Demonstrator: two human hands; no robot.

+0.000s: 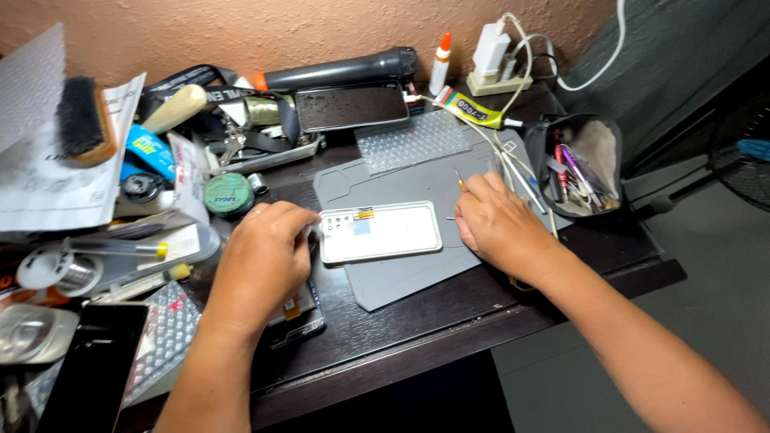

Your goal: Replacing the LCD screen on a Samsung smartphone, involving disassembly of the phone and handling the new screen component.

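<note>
A phone (381, 231) lies on a mat (401, 277) at the middle of a desk (417, 321). The left hand (265, 256) touches its left end; the right hand (493, 224) rests just right of it. Behind lies another phone (350, 107); a pouch (577, 164) sits to the right.

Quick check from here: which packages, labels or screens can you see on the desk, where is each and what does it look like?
Phone: back of the desk, flat, dark screen, off.
Glue tube: right of that phone, yellow with black label.
Small bottle: by the wall, white with orange tip.
Blue packet: left clutter, small, blue with yellow print.
Black phone: front left corner, dark screen.
White phone body: on the grey mat, between left hand and right hand.
</note>
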